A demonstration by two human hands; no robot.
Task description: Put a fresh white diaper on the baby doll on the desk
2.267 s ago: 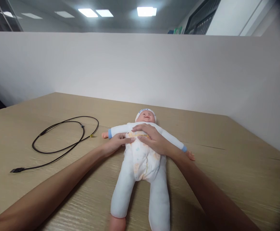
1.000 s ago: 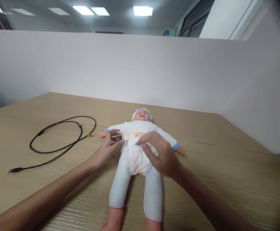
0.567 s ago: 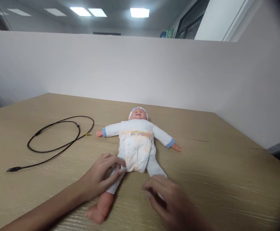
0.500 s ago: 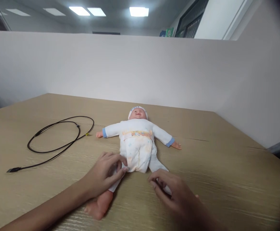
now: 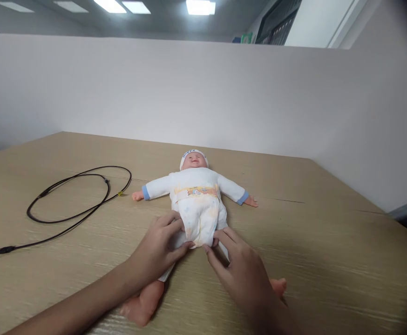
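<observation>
A baby doll in a white suit with blue cuffs and a white cap lies on its back, arms spread. Around its waist and between its legs is a white diaper with an orange printed band. My left hand is curled at the diaper's left leg edge, thumb at the bottom of the crotch. On the opposite edge, my right hand pinches the diaper near the crotch with thumb and fingers. The doll's left-side foot shows below my left wrist; its other leg is mostly hidden by my right hand.
A black cable with a USB-type plug lies in a loose loop on the wooden table, left of the doll. A pale partition wall rises behind the table and along its right side.
My right hand has moved up and left from the doll's leg to the diaper's edge. My left hand has shifted slightly inward, its thumb now on the crotch edge. The camera view has tilted slightly.
</observation>
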